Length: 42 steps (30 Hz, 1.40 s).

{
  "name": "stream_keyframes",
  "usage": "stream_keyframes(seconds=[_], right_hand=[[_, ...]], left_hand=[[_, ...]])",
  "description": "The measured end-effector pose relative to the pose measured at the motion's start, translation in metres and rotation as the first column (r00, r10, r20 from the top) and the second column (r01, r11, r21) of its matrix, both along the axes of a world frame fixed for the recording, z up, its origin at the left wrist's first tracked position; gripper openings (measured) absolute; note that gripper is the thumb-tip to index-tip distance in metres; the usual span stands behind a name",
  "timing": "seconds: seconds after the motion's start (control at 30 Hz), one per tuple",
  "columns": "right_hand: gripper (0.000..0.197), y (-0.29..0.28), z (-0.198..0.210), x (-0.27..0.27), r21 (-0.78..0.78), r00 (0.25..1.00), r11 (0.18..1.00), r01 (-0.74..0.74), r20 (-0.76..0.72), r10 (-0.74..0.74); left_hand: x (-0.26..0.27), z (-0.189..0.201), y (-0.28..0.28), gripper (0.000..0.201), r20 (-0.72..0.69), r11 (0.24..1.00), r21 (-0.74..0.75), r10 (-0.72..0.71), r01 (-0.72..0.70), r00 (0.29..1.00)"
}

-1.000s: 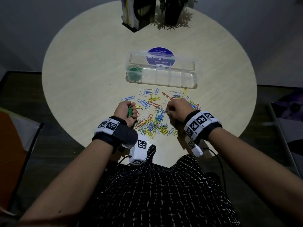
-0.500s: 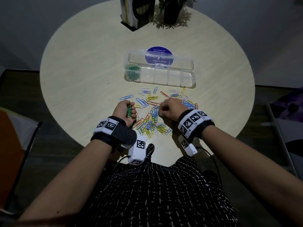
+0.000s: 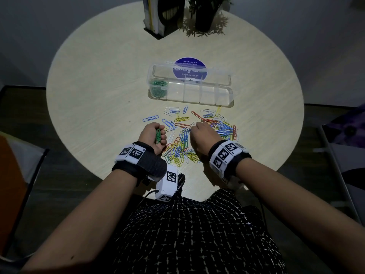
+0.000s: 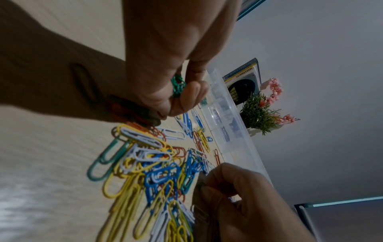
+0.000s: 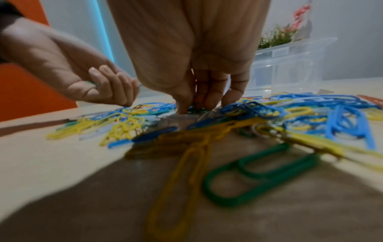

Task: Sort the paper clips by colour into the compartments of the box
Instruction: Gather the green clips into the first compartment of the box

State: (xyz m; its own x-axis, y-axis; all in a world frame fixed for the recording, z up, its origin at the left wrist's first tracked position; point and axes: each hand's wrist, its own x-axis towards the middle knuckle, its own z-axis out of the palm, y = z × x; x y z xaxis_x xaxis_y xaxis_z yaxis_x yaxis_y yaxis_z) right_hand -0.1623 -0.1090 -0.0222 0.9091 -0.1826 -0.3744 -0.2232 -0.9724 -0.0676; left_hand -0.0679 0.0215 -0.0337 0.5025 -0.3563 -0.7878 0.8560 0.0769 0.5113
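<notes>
item: left hand (image 3: 153, 135) — fingers curled into a fist around a small bunch of green paper clips (image 3: 158, 135), resting on the table at the left edge of the loose pile; the clips show between thumb and fingers in the left wrist view (image 4: 177, 85).

item: right hand (image 3: 202, 135) — knuckles up, fingertips (image 5: 209, 99) pointed down into the middle of the pile, thumb and fingers drawn close together over a dark green clip; whether the clip is actually pinched, cannot tell.

item: loose paper clips (image 3: 197, 133) — mixed blue, yellow, red, white and a few green, scattered on the table between the person and the box, some overlapping. one green clip (image 5: 259, 173) lies flat close to the right wrist.

item: clear box (image 3: 217, 95) — long, transparent, divided into a row of compartments, lid open and lying behind it, set beyond the pile. the leftmost compartment holds sorted green clips (image 3: 159, 89); the others show no clips.

item: round table (image 3: 88, 95) — pale wood grain.

item: blue round sticker (image 3: 189, 65) — on the table, partly under the box lid.

item: potted plant (image 3: 205, 16) and a standing book (image 3: 156, 16) — far edge of the table, well apart from the box.
</notes>
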Motion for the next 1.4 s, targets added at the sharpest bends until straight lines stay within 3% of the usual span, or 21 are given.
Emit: stream_keyframes(seconds=[0.13, 0.23, 0.3, 0.37, 0.43, 0.47, 0.6, 0.83, 0.97, 1.07, 1.17, 1.3, 1.4], right_hand=[[0.033, -0.001, 0.003, 0.001, 0.021, 1.0, 1.0, 0.004, 0.005, -0.005], [0.019, -0.005, 0.009, 0.007, 0.169, 0.979, 0.971, 0.169, 0.086, -0.186], [0.015, -0.003, 0.013, 0.012, 0.386, 0.905, 0.868, 0.312, 0.157, -0.396], [0.011, 0.004, 0.019, 0.019, 0.637, 0.832, 0.697, 0.331, 0.152, -0.533], [0.011, 0.013, 0.028, 0.024, 0.779, 0.815, 0.56, 0.28, 0.116, -0.568], [0.012, 0.017, 0.032, 0.026, 0.798, 0.821, 0.546, 0.254, 0.12, -0.558], [0.005, 0.025, 0.04, 0.031, 0.752, 0.847, 0.63, 0.191, 0.198, -0.493], [0.01, 0.006, 0.029, 0.026, 0.817, 0.764, 0.503, 0.282, 0.126, -0.633], [0.013, 0.015, 0.025, 0.022, 0.806, 0.809, 0.529, 0.266, 0.112, -0.578], [0.014, 0.016, 0.026, 0.024, 0.801, 0.743, 0.52, 0.296, 0.149, -0.652], [0.015, 0.006, 0.019, 0.023, 0.639, 0.704, 0.63, 0.442, 0.187, -0.685], [0.017, 0.011, 0.003, 0.016, 0.341, 0.831, 0.774, 0.533, -0.041, -0.554], [0.025, 0.016, -0.004, 0.017, 0.295, 0.848, 0.799, 0.523, -0.087, -0.523]], left_hand=[[-0.002, 0.003, -0.002, 0.033, 0.004, 1.0, -0.005, -0.007, 0.007, 1.0], [-0.003, 0.004, -0.003, 0.033, -0.002, 1.0, -0.007, 0.004, -0.004, 1.0], [-0.006, 0.006, -0.005, 0.034, -0.014, 0.999, -0.024, 0.024, -0.025, 1.0], [-0.01, 0.009, -0.007, 0.036, -0.043, 0.996, -0.078, 0.04, -0.044, 0.998], [-0.016, 0.012, -0.008, 0.039, -0.081, 0.986, -0.159, 0.034, -0.046, 0.996], [-0.018, 0.014, -0.009, 0.039, -0.096, 0.979, -0.196, 0.031, -0.05, 0.995], [-0.02, 0.015, -0.009, 0.037, -0.138, 0.968, -0.239, 0.044, -0.076, 0.989], [-0.015, 0.011, -0.005, 0.041, -0.102, 0.988, -0.146, 0.043, -0.058, 0.994], [-0.018, 0.012, -0.006, 0.043, -0.122, 0.981, -0.189, 0.019, -0.042, 0.992], [-0.02, 0.01, -0.007, 0.041, -0.125, 0.986, -0.162, 0.005, -0.025, 0.992], [-0.016, 0.004, -0.005, 0.04, -0.104, 0.997, -0.082, -0.024, 0.016, 0.994], [-0.01, 0.002, 0.001, 0.037, -0.085, 0.996, -0.072, -0.05, 0.044, 0.995], [-0.007, 0.002, 0.002, 0.036, -0.061, 0.998, -0.056, -0.022, 0.018, 0.998]])
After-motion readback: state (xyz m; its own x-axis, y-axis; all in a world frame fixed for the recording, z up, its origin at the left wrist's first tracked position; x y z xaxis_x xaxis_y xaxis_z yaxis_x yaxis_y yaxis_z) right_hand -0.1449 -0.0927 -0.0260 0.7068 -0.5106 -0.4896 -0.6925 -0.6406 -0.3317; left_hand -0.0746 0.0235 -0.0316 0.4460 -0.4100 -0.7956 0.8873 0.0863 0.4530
